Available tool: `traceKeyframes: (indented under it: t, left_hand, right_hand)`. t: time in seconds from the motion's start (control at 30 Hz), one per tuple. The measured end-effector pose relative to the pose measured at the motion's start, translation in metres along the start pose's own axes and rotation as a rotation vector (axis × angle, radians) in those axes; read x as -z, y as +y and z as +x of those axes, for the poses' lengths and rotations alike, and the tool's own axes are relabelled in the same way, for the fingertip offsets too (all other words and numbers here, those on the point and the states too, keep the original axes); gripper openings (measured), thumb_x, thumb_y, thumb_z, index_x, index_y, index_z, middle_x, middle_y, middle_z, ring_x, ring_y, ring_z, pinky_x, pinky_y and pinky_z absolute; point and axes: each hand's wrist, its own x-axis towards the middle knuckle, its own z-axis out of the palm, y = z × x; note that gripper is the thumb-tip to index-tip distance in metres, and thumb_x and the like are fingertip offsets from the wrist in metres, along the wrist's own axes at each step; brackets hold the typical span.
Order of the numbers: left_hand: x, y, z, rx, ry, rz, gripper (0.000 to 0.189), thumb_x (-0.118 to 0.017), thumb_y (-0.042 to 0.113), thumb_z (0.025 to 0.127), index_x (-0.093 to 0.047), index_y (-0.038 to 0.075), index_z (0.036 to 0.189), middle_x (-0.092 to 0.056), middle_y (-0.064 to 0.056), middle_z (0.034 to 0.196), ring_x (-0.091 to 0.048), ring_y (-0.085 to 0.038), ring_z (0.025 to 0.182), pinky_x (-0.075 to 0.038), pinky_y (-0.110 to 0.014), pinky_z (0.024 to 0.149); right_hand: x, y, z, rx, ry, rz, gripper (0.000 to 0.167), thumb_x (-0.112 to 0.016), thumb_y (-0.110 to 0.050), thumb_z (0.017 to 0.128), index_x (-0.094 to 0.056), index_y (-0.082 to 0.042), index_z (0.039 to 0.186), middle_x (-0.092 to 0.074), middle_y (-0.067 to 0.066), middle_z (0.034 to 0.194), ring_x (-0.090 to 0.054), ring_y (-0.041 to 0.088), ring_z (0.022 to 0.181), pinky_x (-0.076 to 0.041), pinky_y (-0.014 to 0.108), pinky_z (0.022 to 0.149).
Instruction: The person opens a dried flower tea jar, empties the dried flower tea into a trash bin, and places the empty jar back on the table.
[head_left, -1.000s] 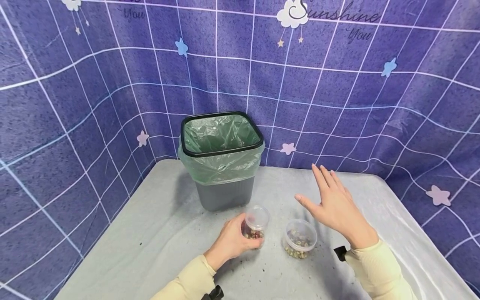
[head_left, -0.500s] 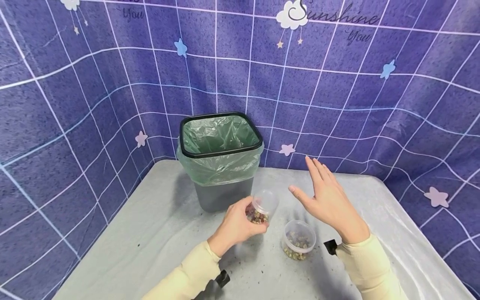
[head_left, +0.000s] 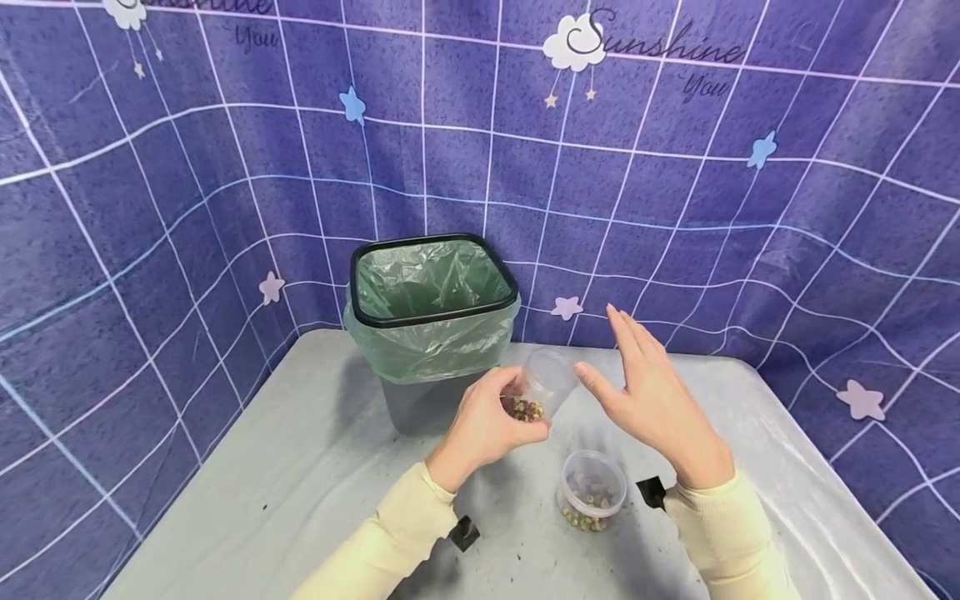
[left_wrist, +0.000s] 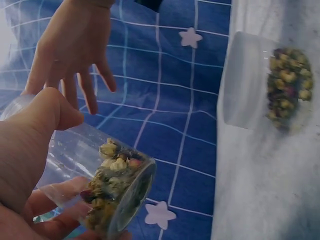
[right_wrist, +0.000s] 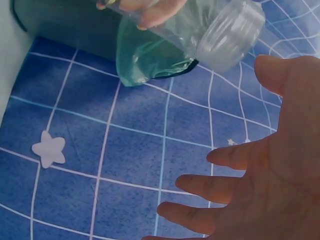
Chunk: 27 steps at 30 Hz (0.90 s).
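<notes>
My left hand [head_left: 483, 425] grips a clear plastic jar [left_wrist: 75, 150] and holds it off the table, tilted to the right. Dried flower buds [left_wrist: 117, 175], yellowish with some dark red, lie in its bottom. In the head view the jar's clear upper end [head_left: 550, 375] points toward my right hand [head_left: 660, 404], which is raised with its fingers straight and holds nothing. The right wrist view shows that hand's palm [right_wrist: 295, 165] and spread fingers beside the jar's end [right_wrist: 232, 35]. A second clear jar [head_left: 592, 483] with similar buds in its bottom stands on the table, below the right hand.
A grey bin [head_left: 416, 404] with a black rim and green liner bag [head_left: 420, 346] stands behind the left hand. The grey-white table cover [head_left: 300, 450] bears small dark crumbs. A purple-blue gridded curtain [head_left: 450, 125] hangs behind and at the left.
My left hand has lifted the jar off the table, moved it up and right, and tilted it toward the right hand. The right hand has shifted slightly left, fingers still straight.
</notes>
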Motion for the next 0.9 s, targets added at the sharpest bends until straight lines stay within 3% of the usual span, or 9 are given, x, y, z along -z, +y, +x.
traceKeyframes:
  t: [0.23, 0.33, 0.47, 0.57, 0.67, 0.77, 0.9]
  left_hand:
    - [-0.004, 0.011, 0.008, -0.033, 0.021, -0.031, 0.055, -0.087, 0.032, 0.069, -0.069, 0.024, 0.120, -0.064, -0.004, 0.109, -0.061, -0.016, 0.094, -0.051, -0.033, 0.081]
    - [-0.004, 0.016, 0.010, -0.043, 0.038, -0.041, 0.056, -0.087, 0.033, 0.069, -0.069, 0.027, 0.121, -0.061, 0.001, 0.110, -0.062, -0.014, 0.099, -0.053, -0.032, 0.084]
    - [-0.002, 0.018, 0.009, -0.049, 0.071, -0.028, 0.056, -0.088, 0.033, 0.066, -0.069, 0.028, 0.118, -0.058, 0.006, 0.107, -0.063, -0.012, 0.097, -0.053, -0.031, 0.081]
    - [-0.001, 0.017, 0.009, -0.057, 0.071, -0.024, 0.055, -0.088, 0.033, 0.066, -0.069, 0.027, 0.117, -0.056, 0.007, 0.106, -0.065, -0.010, 0.090, -0.053, -0.030, 0.076]
    - [0.001, 0.016, 0.009, -0.067, 0.066, -0.017, 0.054, -0.087, 0.034, 0.067, -0.068, 0.027, 0.117, -0.055, 0.009, 0.106, -0.065, -0.008, 0.086, -0.053, -0.028, 0.073]
    - [0.001, 0.015, 0.010, -0.095, 0.058, -0.010, 0.055, -0.087, 0.033, 0.067, -0.068, 0.027, 0.118, -0.057, 0.008, 0.107, -0.064, -0.009, 0.085, -0.054, -0.027, 0.073]
    - [0.002, 0.013, 0.013, -0.131, 0.019, 0.008, 0.057, -0.087, 0.031, 0.069, -0.067, 0.025, 0.121, -0.065, 0.011, 0.106, -0.063, -0.008, 0.085, -0.054, -0.027, 0.073]
  right_hand:
    - [0.005, -0.004, -0.002, 0.048, 0.041, 0.067, 0.083, -0.059, -0.051, 0.101, -0.020, -0.018, 0.166, -0.030, 0.015, 0.167, -0.027, 0.040, 0.153, -0.024, 0.061, 0.120]
    - [0.005, -0.006, -0.002, 0.057, 0.068, 0.093, 0.078, -0.059, -0.047, 0.102, -0.023, -0.020, 0.166, -0.033, 0.013, 0.166, -0.030, 0.039, 0.152, -0.027, 0.063, 0.118]
    - [-0.002, -0.009, -0.005, 0.080, 0.118, 0.123, 0.068, -0.060, -0.042, 0.103, -0.032, -0.025, 0.163, -0.044, 0.009, 0.160, -0.048, 0.034, 0.141, -0.043, 0.057, 0.108]
    - [-0.009, -0.010, -0.006, 0.103, 0.155, 0.152, 0.060, -0.062, -0.036, 0.102, -0.043, -0.024, 0.158, -0.061, 0.008, 0.142, -0.064, 0.026, 0.118, -0.054, 0.045, 0.089]
    - [-0.015, -0.011, -0.005, 0.113, 0.159, 0.146, 0.048, -0.064, -0.035, 0.102, -0.055, -0.022, 0.147, -0.071, 0.001, 0.108, -0.066, 0.015, 0.086, -0.054, 0.032, 0.070]
    - [-0.019, -0.012, -0.005, 0.096, 0.135, 0.134, 0.037, -0.063, -0.039, 0.102, -0.061, -0.022, 0.134, -0.062, -0.005, 0.081, -0.054, 0.010, 0.064, -0.046, 0.028, 0.059]
    - [-0.019, -0.012, -0.002, 0.038, 0.101, 0.146, 0.031, -0.061, -0.045, 0.102, -0.061, -0.022, 0.124, -0.052, -0.005, 0.070, -0.048, 0.012, 0.056, -0.041, 0.030, 0.055]
